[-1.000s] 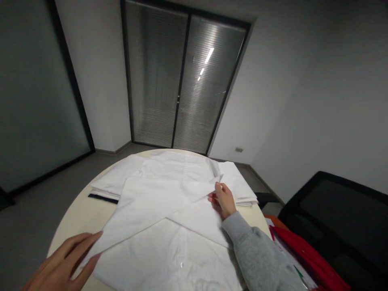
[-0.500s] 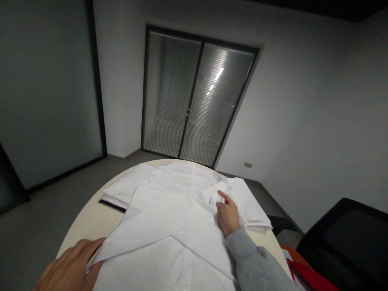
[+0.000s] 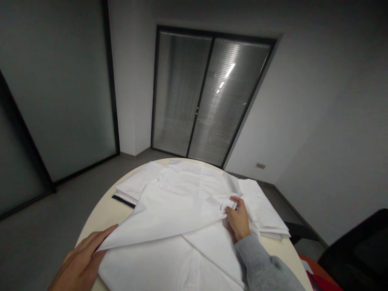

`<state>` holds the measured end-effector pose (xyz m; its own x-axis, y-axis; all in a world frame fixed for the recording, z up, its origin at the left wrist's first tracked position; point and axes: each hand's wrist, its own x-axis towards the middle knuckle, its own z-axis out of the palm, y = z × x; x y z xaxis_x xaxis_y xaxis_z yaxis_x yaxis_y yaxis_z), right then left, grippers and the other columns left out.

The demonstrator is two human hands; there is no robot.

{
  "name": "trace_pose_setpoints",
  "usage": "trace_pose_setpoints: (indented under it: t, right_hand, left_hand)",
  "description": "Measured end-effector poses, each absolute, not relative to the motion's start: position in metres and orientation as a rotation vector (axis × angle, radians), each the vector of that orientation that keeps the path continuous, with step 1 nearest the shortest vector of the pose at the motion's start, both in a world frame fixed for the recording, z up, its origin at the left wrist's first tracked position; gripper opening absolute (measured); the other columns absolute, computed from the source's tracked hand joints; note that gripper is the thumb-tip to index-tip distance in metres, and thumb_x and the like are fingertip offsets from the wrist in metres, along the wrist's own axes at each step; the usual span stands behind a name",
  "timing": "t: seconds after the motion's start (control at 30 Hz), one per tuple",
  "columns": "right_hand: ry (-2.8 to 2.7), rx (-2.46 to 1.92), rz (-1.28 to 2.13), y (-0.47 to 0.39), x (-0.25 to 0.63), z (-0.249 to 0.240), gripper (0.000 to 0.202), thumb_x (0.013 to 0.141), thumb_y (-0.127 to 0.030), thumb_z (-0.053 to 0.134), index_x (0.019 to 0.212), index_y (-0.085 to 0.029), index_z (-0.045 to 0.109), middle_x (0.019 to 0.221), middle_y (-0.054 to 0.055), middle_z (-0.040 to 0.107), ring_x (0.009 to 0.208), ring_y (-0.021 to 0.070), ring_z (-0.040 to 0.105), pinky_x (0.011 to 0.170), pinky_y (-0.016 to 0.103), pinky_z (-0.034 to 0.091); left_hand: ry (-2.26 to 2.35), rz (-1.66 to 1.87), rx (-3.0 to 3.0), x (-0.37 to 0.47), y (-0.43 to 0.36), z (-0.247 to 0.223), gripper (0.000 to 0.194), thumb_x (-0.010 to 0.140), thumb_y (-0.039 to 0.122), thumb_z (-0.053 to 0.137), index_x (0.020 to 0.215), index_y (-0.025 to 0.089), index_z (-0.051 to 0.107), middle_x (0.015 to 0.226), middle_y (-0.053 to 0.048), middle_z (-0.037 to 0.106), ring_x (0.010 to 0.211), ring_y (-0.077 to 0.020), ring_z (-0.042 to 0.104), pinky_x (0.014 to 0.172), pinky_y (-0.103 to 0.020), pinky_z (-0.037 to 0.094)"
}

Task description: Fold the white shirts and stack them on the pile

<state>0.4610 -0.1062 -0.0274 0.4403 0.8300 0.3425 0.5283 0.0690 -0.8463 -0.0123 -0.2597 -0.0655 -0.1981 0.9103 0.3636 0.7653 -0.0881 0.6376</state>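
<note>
Two hands work one white shirt (image 3: 178, 226) that covers most of the round tabletop (image 3: 100, 214). I see bare tabletop only along the left rim, a narrow crescent between the cloth and the edge, and a thin strip at the right behind my grey sleeve (image 3: 266, 270). Folded white garments (image 3: 266, 210) lie stacked at the far right, touching the shirt, and another folded pile (image 3: 133, 188) sits at the far left on something dark. Beyond the rim the floor is open toward the glass doors (image 3: 209, 97); a black chair (image 3: 357, 250) stands off to the right.

My left hand (image 3: 81, 262) lies flat, fingers spread, on the near left edge of the shirt, pinning the tip of the folded sleeve. My right hand (image 3: 239, 216) is pinched closed on a bunched bit of fabric near the shirt's right shoulder.

Compared with half a second ago, my right hand has gone from open fingers to a closed pinch, and the fold has gathered under it. My left hand has stayed put.

The shirt's long axis runs from me toward the doors, collar at the far end, while the folded sleeve crosses it diagonally from right shoulder down to my left hand.
</note>
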Motion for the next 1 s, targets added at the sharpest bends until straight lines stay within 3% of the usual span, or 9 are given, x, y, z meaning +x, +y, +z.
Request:
trace_pose_setpoints:
  t: [0.13, 0.27, 0.37, 0.47, 0.57, 0.67, 0.77, 0.9, 1.0]
  right_hand:
    - [-1.488, -1.794, 0.219, -0.112, 0.463, -0.022, 0.043, 0.073, -0.026, 0.057, 0.115, -0.019, 0.063, 0.089, 0.003, 0.065, 0.082, 0.0237, 0.061, 0.08, 0.034, 0.045]
    - [-1.734, -1.939, 0.09, -0.122, 0.465, -0.015, 0.032, 0.08, -0.021, 0.061, 0.112, -0.019, 0.067, 0.09, 0.007, 0.067, 0.085, 0.0243, 0.062, 0.082, 0.035, 0.043]
    - [-1.805, -2.017, -0.051, -0.133, 0.46, -0.005, 0.031, 0.081, -0.021, 0.066, 0.111, -0.018, 0.071, 0.108, 0.018, 0.068, 0.105, 0.0343, 0.061, 0.093, 0.046, 0.043]
    - [-1.793, -2.004, -0.399, -0.144, 0.443, 0.008, 0.044, 0.086, -0.025, 0.067, 0.13, -0.019, 0.067, 0.151, 0.024, 0.047, 0.137, 0.0441, 0.043, 0.11, 0.059, 0.033]
    - [-1.93, -1.808, -0.6, -0.154, 0.418, 0.016, 0.046, 0.092, -0.026, 0.063, 0.138, -0.019, 0.063, 0.163, 0.019, 0.034, 0.145, 0.0405, 0.035, 0.12, 0.057, 0.027]
    - [-2.28, -1.521, -0.349, -0.163, 0.396, 0.01, 0.043, 0.097, -0.03, 0.059, 0.14, -0.024, 0.061, 0.159, 0.013, 0.044, 0.146, 0.0346, 0.037, 0.123, 0.054, 0.025]
    - [-2.484, -1.326, -0.06, -0.168, 0.386, 0.0, 0.044, 0.1, -0.034, 0.056, 0.144, -0.031, 0.056, 0.157, 0.006, 0.049, 0.146, 0.0302, 0.039, 0.125, 0.052, 0.025]
    - [-2.474, -1.322, 0.106, -0.166, 0.387, -0.006, 0.041, 0.1, -0.035, 0.057, 0.14, -0.029, 0.058, 0.151, 0.007, 0.054, 0.14, 0.0287, 0.044, 0.121, 0.047, 0.032]
    - [-2.462, -1.325, 0.145, -0.166, 0.388, -0.004, 0.039, 0.101, -0.034, 0.057, 0.139, -0.027, 0.06, 0.149, 0.008, 0.056, 0.138, 0.0288, 0.045, 0.119, 0.046, 0.033]
  left_hand:
    - [1.924, 1.192, 1.875, -0.016, -0.261, -0.07, 0.041, 0.097, 0.041, 0.046, 0.132, 0.041, 0.067, 0.135, 0.002, 0.07, 0.125, -0.0275, 0.066, 0.104, -0.037, 0.055]
    - [1.826, 1.245, 1.942, -0.024, -0.261, -0.067, 0.04, 0.092, 0.037, 0.051, 0.128, 0.037, 0.069, 0.137, -0.001, 0.068, 0.127, -0.0277, 0.064, 0.107, -0.038, 0.053]
    - [1.825, 1.207, 1.981, -0.021, -0.246, -0.028, 0.038, 0.093, 0.049, 0.056, 0.124, 0.033, 0.07, 0.132, -0.004, 0.069, 0.119, -0.0269, 0.068, 0.1, -0.035, 0.057]
    - [1.849, 0.994, 2.189, 0.001, -0.204, 0.035, 0.044, 0.093, 0.064, 0.056, 0.113, 0.029, 0.074, 0.119, -0.005, 0.074, 0.109, -0.0268, 0.069, 0.101, -0.036, 0.054]
    - [1.908, 0.708, 2.346, 0.036, -0.137, 0.082, 0.052, 0.096, 0.065, 0.044, 0.102, 0.023, 0.073, 0.112, -0.01, 0.075, 0.111, -0.0303, 0.067, 0.101, -0.042, 0.05]
    - [2.042, 0.346, 2.224, 0.063, -0.074, 0.093, 0.046, 0.085, 0.064, 0.058, 0.084, 0.02, 0.071, 0.102, -0.015, 0.075, 0.098, -0.0345, 0.069, 0.087, -0.044, 0.052]
    - [1.947, 0.28, 2.206, 0.071, -0.037, 0.085, 0.028, 0.074, 0.047, 0.069, 0.069, 0.019, 0.067, 0.084, -0.011, 0.074, 0.083, -0.0292, 0.07, 0.074, -0.036, 0.051]
    - [1.775, 0.339, 2.26, 0.058, -0.026, 0.068, 0.024, 0.086, 0.036, 0.052, 0.082, 0.021, 0.07, 0.078, -0.001, 0.072, 0.074, -0.0191, 0.067, 0.065, -0.027, 0.047]
    - [1.809, 0.365, 2.285, 0.041, -0.028, 0.056, 0.023, 0.087, 0.028, 0.051, 0.097, 0.02, 0.07, 0.085, -0.003, 0.073, 0.078, -0.0196, 0.068, 0.069, -0.027, 0.048]
